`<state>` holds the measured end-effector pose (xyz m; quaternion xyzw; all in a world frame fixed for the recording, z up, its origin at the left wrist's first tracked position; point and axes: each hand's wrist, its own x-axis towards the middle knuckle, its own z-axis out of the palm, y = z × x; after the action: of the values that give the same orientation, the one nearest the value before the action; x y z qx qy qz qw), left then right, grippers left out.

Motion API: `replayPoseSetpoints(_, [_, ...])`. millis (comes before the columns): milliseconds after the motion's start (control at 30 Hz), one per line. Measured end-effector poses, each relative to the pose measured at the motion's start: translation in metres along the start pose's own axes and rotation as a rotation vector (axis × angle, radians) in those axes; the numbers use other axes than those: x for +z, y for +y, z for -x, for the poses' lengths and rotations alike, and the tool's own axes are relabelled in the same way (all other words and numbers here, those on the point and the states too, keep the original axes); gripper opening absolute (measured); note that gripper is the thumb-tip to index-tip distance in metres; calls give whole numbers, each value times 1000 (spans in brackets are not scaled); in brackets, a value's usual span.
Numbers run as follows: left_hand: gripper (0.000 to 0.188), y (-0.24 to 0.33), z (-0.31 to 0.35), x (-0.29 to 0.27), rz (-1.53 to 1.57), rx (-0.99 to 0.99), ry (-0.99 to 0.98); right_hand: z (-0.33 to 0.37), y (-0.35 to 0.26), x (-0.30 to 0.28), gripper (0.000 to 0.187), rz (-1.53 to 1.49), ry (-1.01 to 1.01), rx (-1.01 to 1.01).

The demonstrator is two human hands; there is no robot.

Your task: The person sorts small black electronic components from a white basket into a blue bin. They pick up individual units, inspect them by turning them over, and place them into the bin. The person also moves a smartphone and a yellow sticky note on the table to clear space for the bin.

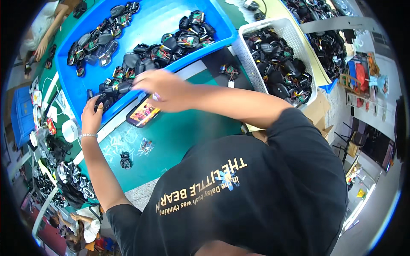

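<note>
At the near left corner of a large blue bin (147, 13), my left hand (91, 116) pinches a black plastic part (101, 103) between thumb and fingers. My right hand (164, 88) is smeared by motion over the bin's near rim. Whether its fingers hold anything is unclear. Beneath it a phone (144, 112) with a lit, colourful screen leans by the rim, partly hidden by the hand. Inside the bin lie heaps of black plastic housings (141, 59) with green circuit boards and coloured wires.
A white perforated basket (313, 87) full of similar parts stands to the right. On the green table (194, 128) lie a black piece (125, 161) and a small wired cluster (146, 146). White tape (70, 130) sits at left. Other people's arms show at upper left and lower left.
</note>
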<state>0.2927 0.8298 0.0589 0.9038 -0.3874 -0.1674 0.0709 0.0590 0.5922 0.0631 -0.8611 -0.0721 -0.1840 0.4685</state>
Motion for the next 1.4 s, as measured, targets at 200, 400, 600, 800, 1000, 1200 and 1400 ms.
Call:
replayPoseSetpoints(200, [31, 9, -19, -7, -124, -14, -48, 141, 6, -150, 27, 414, 550, 413])
replayPoseSetpoints(400, [30, -27, -33, 10, -45, -68, -58, 216, 87, -228, 54, 945, 296, 784])
replayPoseSetpoints(600, [30, -4, -36, 6, -152, -162, -34, 212, 123, -226, 41, 1116, -125, 733])
replayPoseSetpoints(800, [38, 78, -25, -13, 5, 230, 474, 218, 99, -239, 25, 329, 334, 801])
replayPoseSetpoints(1000, [33, 307, 33, 42, 1180, 151, -65, 185, -47, -232, 38, -592, 482, 680])
replayPoseSetpoints(1200, [58, 366, 83, 105, 2001, -531, -1043, 162, -94, -171, 41, 39, -133, 395])
replayPoseSetpoints(1400, [68, 337, 111, 118, 2270, -188, -1283, 169, -27, -183, 48, 165, -4, 371])
